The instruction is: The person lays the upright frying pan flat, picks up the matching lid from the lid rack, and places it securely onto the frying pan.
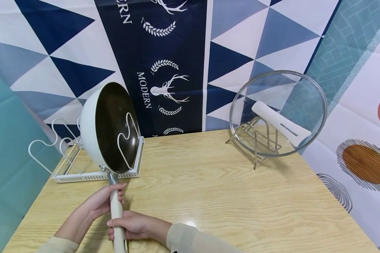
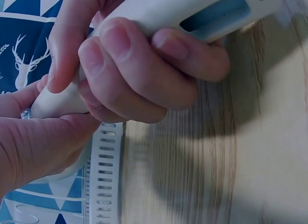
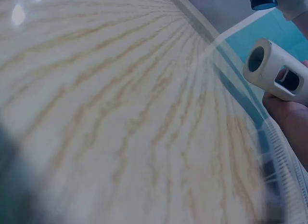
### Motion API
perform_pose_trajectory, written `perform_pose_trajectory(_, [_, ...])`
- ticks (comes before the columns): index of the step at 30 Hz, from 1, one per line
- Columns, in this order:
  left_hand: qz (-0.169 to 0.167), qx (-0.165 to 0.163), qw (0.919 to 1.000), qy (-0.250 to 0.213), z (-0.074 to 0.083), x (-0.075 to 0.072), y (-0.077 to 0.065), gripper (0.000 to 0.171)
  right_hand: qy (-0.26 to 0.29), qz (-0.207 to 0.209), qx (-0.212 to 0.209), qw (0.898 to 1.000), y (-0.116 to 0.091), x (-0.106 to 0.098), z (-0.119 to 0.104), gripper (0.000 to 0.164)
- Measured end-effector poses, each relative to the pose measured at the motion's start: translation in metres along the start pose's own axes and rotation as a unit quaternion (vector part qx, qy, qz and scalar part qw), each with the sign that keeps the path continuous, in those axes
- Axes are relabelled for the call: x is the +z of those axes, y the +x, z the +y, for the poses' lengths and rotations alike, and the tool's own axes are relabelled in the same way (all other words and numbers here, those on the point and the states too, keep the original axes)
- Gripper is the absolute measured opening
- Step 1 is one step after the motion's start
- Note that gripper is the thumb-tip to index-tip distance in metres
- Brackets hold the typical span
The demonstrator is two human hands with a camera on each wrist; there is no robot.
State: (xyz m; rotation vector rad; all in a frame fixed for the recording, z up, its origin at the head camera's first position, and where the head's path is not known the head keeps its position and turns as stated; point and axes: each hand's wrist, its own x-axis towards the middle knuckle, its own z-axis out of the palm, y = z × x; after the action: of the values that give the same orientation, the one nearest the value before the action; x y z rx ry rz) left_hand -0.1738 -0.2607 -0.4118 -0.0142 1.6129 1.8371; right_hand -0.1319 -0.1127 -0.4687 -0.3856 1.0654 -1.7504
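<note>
A deep wok (image 1: pixel 116 130), white outside and dark inside, stands on its edge in a white wire rack (image 1: pixel 95 176) at the left. A wavy divider of the rack passes in front of its dark inside. The wok's pale handle (image 1: pixel 116 207) points toward me. My left hand (image 1: pixel 102 202) grips the handle near the pan. Closer to its slotted end, my right hand (image 1: pixel 131 225) curls round it, with fingers (image 2: pixel 139 65) wrapped over it in the left wrist view. In the right wrist view the hollow handle end (image 3: pixel 274 72) shows at the upper right.
At the right, a glass lid (image 1: pixel 278 82) with a white handle (image 1: pixel 280 123) leans in a small metal stand (image 1: pixel 255 149). Both racks stand on a wood-grain table (image 1: pixel 190 182). A patterned wall covering (image 1: pixel 174 119) rises behind the table.
</note>
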Motion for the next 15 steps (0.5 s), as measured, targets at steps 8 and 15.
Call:
perform_pose_trajectory(8, [0.029,-0.002,0.9995,0.008,0.0003,0.0046,0.0016,0.020,-0.004,-0.017,0.003,1.000,-0.0018,-0.0050,-0.0002,0.023])
perform_pose_trajectory(15, [0.044,0.006,0.9988,0.018,0.0029,0.0079,0.0021,0.020,-0.009,-0.020,0.007,1.000,-0.0023,-0.0065,-0.0034,0.024])
